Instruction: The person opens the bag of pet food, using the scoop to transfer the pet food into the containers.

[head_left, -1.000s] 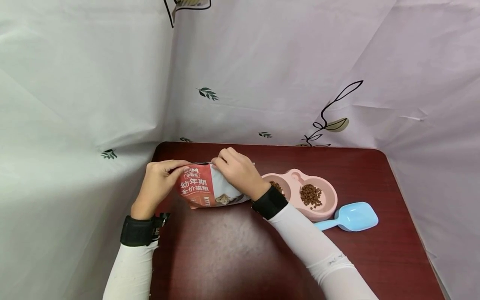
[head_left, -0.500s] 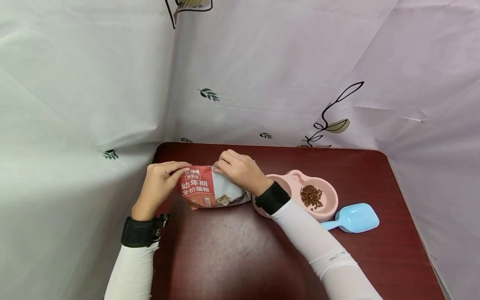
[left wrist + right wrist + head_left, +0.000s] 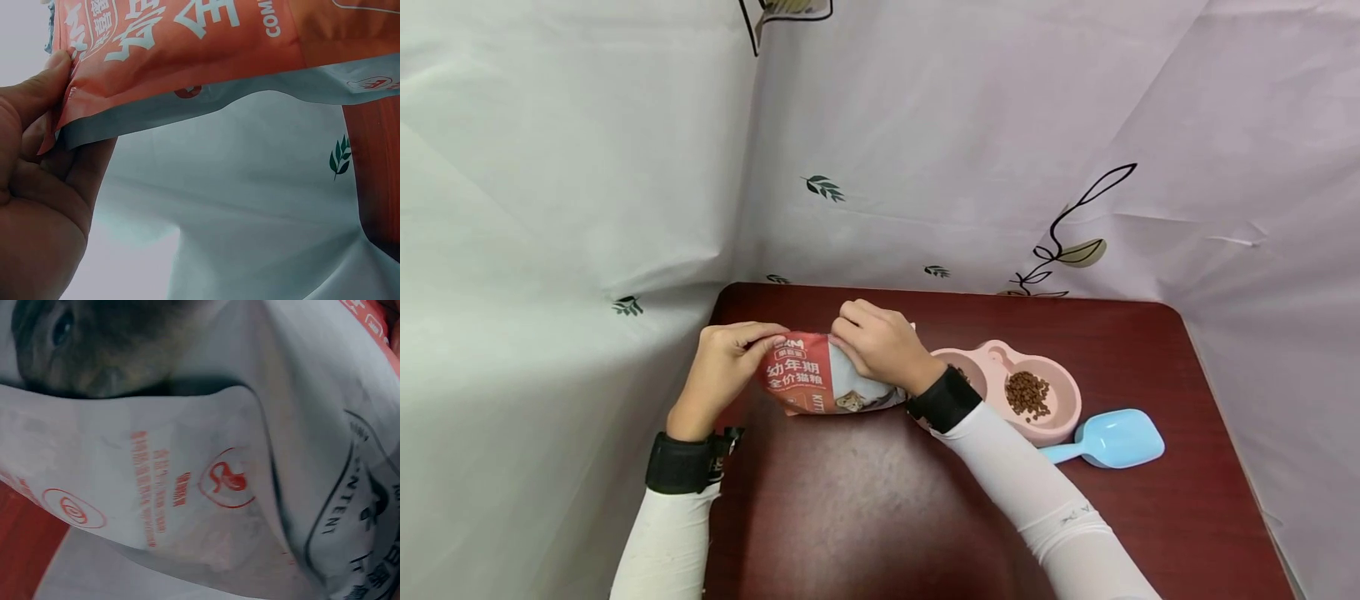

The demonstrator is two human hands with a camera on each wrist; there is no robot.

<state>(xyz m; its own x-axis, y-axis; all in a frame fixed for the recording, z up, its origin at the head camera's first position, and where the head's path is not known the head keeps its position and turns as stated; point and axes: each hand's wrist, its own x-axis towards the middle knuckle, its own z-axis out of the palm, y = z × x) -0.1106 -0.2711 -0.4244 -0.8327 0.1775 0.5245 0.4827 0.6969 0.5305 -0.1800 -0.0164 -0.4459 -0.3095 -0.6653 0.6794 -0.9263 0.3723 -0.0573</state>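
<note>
A red and white cat food bag [image 3: 797, 375] is held by its top edge above the table. At its left top corner my left hand [image 3: 718, 371] pinches the edge between thumb and fingers. The left wrist view shows the thumb [image 3: 47, 84] on the bag's printed front and the other fingers behind it. My right hand [image 3: 883, 346] grips the same edge further right, its fingers curled over the top. Only the bag's white side [image 3: 156, 481] fills most of the right wrist view; how the right fingertips lie is hidden there.
A pink double bowl [image 3: 997, 354] stands right of the bag, with brown kibble [image 3: 1027, 394] in it; the right wrist partly covers its left half. Beside it lies a light blue scoop [image 3: 1122, 438]. Pale cloth [image 3: 962, 142] hangs behind the dark red table [image 3: 842, 517].
The dark gap at the bag's top edge has gone from sight, and the edge now looks pressed together. Both hands stay on the bag. The whole head view has shifted slightly.
</note>
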